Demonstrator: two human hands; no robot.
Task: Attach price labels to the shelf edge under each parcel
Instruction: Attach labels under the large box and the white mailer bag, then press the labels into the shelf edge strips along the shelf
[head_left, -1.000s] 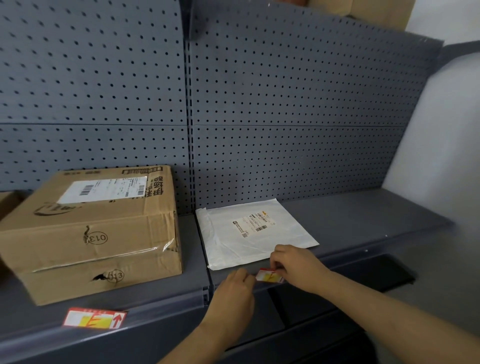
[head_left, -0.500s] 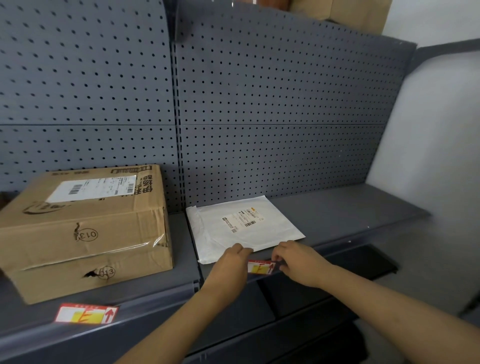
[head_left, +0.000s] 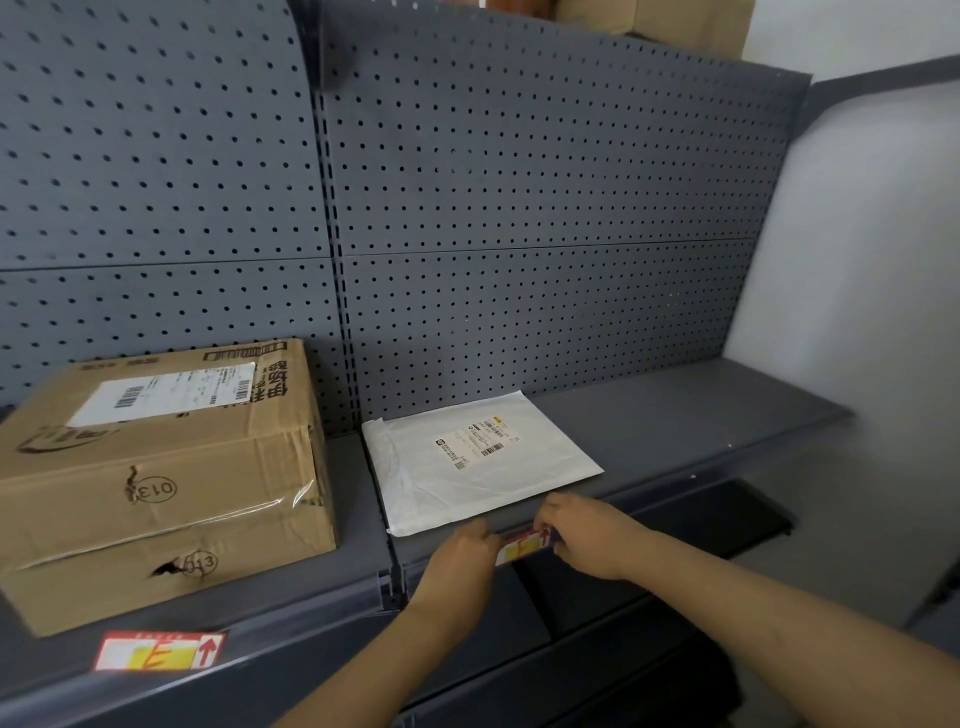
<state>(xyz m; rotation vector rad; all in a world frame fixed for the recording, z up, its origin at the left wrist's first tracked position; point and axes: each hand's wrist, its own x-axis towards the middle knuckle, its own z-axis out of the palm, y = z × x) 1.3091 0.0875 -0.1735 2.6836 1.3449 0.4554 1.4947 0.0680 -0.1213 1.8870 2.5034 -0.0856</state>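
Note:
A flat white mailer parcel (head_left: 478, 462) lies on the grey shelf (head_left: 675, 426). Right under it, a red-and-yellow price label (head_left: 522, 545) sits against the shelf's front edge (head_left: 644, 491). My left hand (head_left: 460, 561) pinches the label's left end and my right hand (head_left: 587, 535) pinches its right end. To the left stands a brown cardboard box (head_left: 161, 483) marked 013. Below that box, another red-and-yellow price label (head_left: 158, 650) is stuck on the front edge.
A grey pegboard back panel (head_left: 519, 208) rises behind the shelf. A white wall (head_left: 857, 260) closes off the right side. A lower dark shelf (head_left: 737, 514) shows beneath. Cardboard boxes (head_left: 675, 21) sit on top of the unit.
Both hands stay at the ends of the label under the white mailer. The left hand has shifted from below the label up to its left end.

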